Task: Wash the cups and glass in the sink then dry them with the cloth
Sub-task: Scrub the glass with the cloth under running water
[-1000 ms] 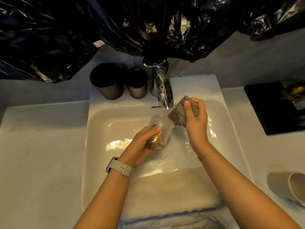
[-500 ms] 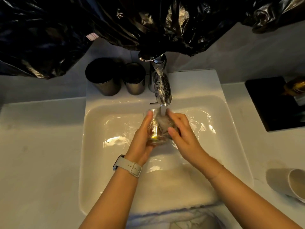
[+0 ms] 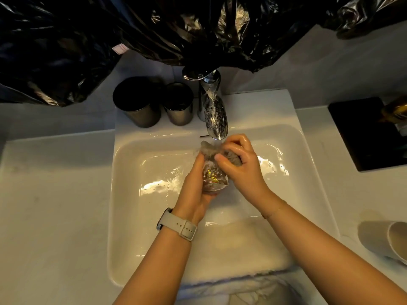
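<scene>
Glass (image 3: 214,180) sits in the middle of the sink (image 3: 132,216), just below the tap (image 3: 214,115), and from the head view, the only one I have, I see my left hand (image 3: 195,190) wrapped closed around its left side and base, tilting it so the mouth points toward the far side. My right hand (image 3: 241,167) is clenched on a grey scrubbing pad (image 3: 231,158), pressing it against the rim and upper wall of the glass; whether part of the pad is inside the glass I cannot tell. Water seems to run from the spout onto the pad, though the stream is hard to make out. To do this step well, I judge I should keep the left grip firm near the base, since wet glass is slippery, turn the glass a little at a time, and work the pad around the rim and inner wall. Two dark cups (image 3: 154,102) stand on the far ledge left of the tap, apart from my hands, and a pale cup (image 3: 394,241) lies at the near right on the counter (image 3: 55,205).
</scene>
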A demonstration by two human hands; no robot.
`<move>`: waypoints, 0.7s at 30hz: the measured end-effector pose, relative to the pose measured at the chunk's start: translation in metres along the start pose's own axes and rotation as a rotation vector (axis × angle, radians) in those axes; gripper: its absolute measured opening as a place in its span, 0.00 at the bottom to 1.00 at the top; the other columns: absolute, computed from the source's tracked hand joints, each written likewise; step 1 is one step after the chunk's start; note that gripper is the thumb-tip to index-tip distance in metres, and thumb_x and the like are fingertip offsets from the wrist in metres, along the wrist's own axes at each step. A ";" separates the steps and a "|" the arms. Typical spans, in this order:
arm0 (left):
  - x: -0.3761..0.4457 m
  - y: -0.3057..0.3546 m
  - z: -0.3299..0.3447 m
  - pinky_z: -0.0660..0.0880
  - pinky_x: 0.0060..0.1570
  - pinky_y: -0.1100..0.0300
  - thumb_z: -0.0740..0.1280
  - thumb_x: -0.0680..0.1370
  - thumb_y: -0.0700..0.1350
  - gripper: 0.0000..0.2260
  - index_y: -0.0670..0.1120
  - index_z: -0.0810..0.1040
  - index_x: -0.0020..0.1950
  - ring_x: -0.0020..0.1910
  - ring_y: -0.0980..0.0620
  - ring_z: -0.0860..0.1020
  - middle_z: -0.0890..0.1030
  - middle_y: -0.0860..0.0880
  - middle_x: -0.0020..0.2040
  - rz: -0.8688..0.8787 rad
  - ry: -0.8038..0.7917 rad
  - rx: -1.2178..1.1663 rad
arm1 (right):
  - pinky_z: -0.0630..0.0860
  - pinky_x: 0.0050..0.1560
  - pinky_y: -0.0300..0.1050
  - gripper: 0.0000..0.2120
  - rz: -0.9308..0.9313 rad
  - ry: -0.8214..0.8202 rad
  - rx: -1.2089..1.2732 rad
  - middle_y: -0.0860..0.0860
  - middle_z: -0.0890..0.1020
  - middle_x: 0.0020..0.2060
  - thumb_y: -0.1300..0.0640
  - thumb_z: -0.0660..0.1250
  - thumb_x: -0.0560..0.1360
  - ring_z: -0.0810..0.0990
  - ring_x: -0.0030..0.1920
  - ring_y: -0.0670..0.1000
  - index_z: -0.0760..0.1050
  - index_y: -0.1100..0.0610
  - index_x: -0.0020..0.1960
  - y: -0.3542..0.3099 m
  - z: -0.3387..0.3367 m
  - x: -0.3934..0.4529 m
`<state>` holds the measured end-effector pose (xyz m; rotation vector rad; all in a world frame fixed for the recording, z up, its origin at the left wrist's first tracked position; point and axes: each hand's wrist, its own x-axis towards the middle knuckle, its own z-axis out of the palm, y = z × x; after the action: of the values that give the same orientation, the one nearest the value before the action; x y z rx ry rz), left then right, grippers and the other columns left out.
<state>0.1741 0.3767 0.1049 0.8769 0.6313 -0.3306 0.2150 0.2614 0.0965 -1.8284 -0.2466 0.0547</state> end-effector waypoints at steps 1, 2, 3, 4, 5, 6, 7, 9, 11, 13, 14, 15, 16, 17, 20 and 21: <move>0.000 0.002 0.000 0.79 0.54 0.50 0.62 0.81 0.57 0.18 0.46 0.82 0.59 0.51 0.48 0.84 0.86 0.44 0.54 0.001 -0.005 -0.020 | 0.72 0.55 0.33 0.07 0.024 -0.001 0.036 0.50 0.74 0.51 0.55 0.69 0.73 0.75 0.55 0.43 0.77 0.53 0.51 0.001 0.001 0.001; 0.000 0.005 0.000 0.79 0.55 0.49 0.62 0.81 0.58 0.19 0.45 0.81 0.60 0.52 0.47 0.84 0.85 0.43 0.54 0.004 -0.011 -0.035 | 0.71 0.54 0.31 0.06 0.042 -0.001 0.062 0.51 0.74 0.51 0.59 0.69 0.74 0.75 0.53 0.40 0.77 0.55 0.52 0.002 0.001 -0.001; 0.001 0.006 -0.001 0.80 0.53 0.50 0.62 0.81 0.58 0.20 0.44 0.82 0.59 0.50 0.46 0.84 0.85 0.42 0.53 0.009 -0.008 -0.039 | 0.71 0.53 0.29 0.06 0.053 0.006 0.065 0.53 0.74 0.50 0.62 0.68 0.75 0.75 0.51 0.38 0.77 0.57 0.52 0.003 0.001 -0.007; 0.003 0.006 -0.003 0.81 0.49 0.51 0.62 0.80 0.59 0.20 0.44 0.83 0.56 0.47 0.46 0.85 0.85 0.42 0.51 0.013 0.001 -0.037 | 0.70 0.52 0.28 0.06 0.052 0.015 0.052 0.53 0.74 0.49 0.65 0.68 0.75 0.75 0.50 0.38 0.78 0.59 0.52 0.004 0.003 -0.015; 0.004 0.005 -0.004 0.82 0.47 0.51 0.62 0.80 0.60 0.21 0.44 0.84 0.52 0.45 0.45 0.85 0.85 0.41 0.49 0.022 0.025 -0.037 | 0.70 0.51 0.28 0.06 0.037 0.021 0.036 0.54 0.74 0.48 0.67 0.67 0.75 0.75 0.49 0.39 0.79 0.61 0.51 0.003 0.004 -0.023; 0.005 0.004 -0.005 0.81 0.49 0.49 0.62 0.80 0.60 0.20 0.45 0.85 0.50 0.46 0.43 0.85 0.85 0.40 0.49 0.034 0.054 -0.033 | 0.70 0.51 0.29 0.06 0.018 0.014 0.019 0.53 0.73 0.47 0.67 0.68 0.74 0.75 0.48 0.39 0.79 0.61 0.51 0.002 0.006 -0.029; 0.005 0.003 -0.005 0.80 0.53 0.47 0.63 0.80 0.61 0.20 0.45 0.84 0.51 0.49 0.42 0.84 0.85 0.39 0.51 0.045 0.073 -0.020 | 0.70 0.52 0.29 0.07 0.002 -0.005 -0.005 0.53 0.72 0.47 0.65 0.68 0.74 0.75 0.49 0.40 0.80 0.60 0.51 0.000 0.007 -0.031; 0.002 0.001 -0.004 0.79 0.57 0.46 0.64 0.79 0.61 0.21 0.45 0.84 0.55 0.53 0.42 0.84 0.85 0.39 0.54 0.063 0.085 0.028 | 0.70 0.53 0.30 0.07 -0.061 -0.040 -0.090 0.53 0.72 0.47 0.63 0.68 0.74 0.74 0.49 0.42 0.81 0.59 0.52 -0.002 0.008 -0.022; -0.001 -0.003 -0.004 0.78 0.58 0.46 0.65 0.79 0.59 0.19 0.46 0.84 0.55 0.53 0.43 0.84 0.85 0.40 0.54 0.070 0.077 0.022 | 0.69 0.53 0.29 0.07 -0.106 -0.014 -0.150 0.53 0.72 0.48 0.61 0.67 0.75 0.73 0.49 0.43 0.80 0.61 0.51 -0.003 0.009 -0.006; -0.006 -0.008 -0.005 0.79 0.57 0.48 0.64 0.80 0.59 0.20 0.45 0.84 0.55 0.52 0.45 0.84 0.85 0.40 0.54 0.036 0.046 -0.036 | 0.68 0.51 0.29 0.05 -0.093 0.052 -0.150 0.53 0.72 0.47 0.60 0.66 0.75 0.73 0.48 0.41 0.78 0.61 0.49 0.001 0.009 0.002; -0.008 -0.009 -0.007 0.79 0.54 0.50 0.62 0.80 0.59 0.21 0.44 0.83 0.56 0.51 0.46 0.84 0.85 0.40 0.54 0.018 0.032 -0.058 | 0.68 0.50 0.29 0.03 -0.081 0.061 -0.144 0.53 0.72 0.47 0.62 0.66 0.76 0.73 0.48 0.41 0.78 0.60 0.49 0.003 0.010 -0.001; -0.008 -0.010 -0.010 0.80 0.50 0.52 0.61 0.81 0.59 0.21 0.44 0.83 0.56 0.49 0.46 0.84 0.85 0.40 0.54 0.011 0.016 -0.079 | 0.68 0.50 0.29 0.04 -0.064 0.051 -0.136 0.53 0.73 0.46 0.63 0.66 0.75 0.73 0.48 0.40 0.77 0.58 0.49 0.004 0.010 -0.009; -0.008 -0.010 -0.013 0.81 0.46 0.55 0.60 0.81 0.60 0.22 0.44 0.84 0.55 0.47 0.47 0.85 0.85 0.41 0.52 0.008 0.004 -0.100 | 0.68 0.51 0.30 0.05 -0.053 0.024 -0.120 0.53 0.73 0.46 0.64 0.66 0.75 0.73 0.49 0.41 0.78 0.58 0.49 0.005 0.011 -0.021; -0.007 -0.010 -0.015 0.81 0.43 0.56 0.59 0.82 0.60 0.22 0.45 0.85 0.52 0.45 0.48 0.85 0.86 0.42 0.50 0.009 0.000 -0.117 | 0.69 0.52 0.31 0.05 -0.059 -0.003 -0.107 0.53 0.73 0.46 0.63 0.66 0.75 0.74 0.49 0.41 0.78 0.58 0.50 0.005 0.011 -0.033; -0.006 -0.006 -0.018 0.80 0.49 0.53 0.60 0.80 0.62 0.22 0.47 0.86 0.48 0.44 0.48 0.84 0.85 0.44 0.47 0.014 0.000 -0.119 | 0.69 0.54 0.30 0.07 -0.112 -0.049 -0.083 0.52 0.73 0.46 0.60 0.65 0.75 0.75 0.50 0.42 0.80 0.57 0.51 -0.002 0.012 -0.045; -0.006 -0.004 -0.018 0.80 0.52 0.51 0.60 0.81 0.61 0.22 0.46 0.85 0.52 0.47 0.47 0.84 0.85 0.43 0.50 0.026 -0.004 -0.110 | 0.69 0.53 0.30 0.08 -0.113 -0.060 -0.079 0.52 0.73 0.46 0.62 0.66 0.75 0.75 0.50 0.41 0.80 0.56 0.52 -0.006 0.012 -0.037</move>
<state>0.1606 0.3892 0.0981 0.7785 0.6282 -0.2720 0.1759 0.2666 0.0953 -1.8896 -0.3990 0.0206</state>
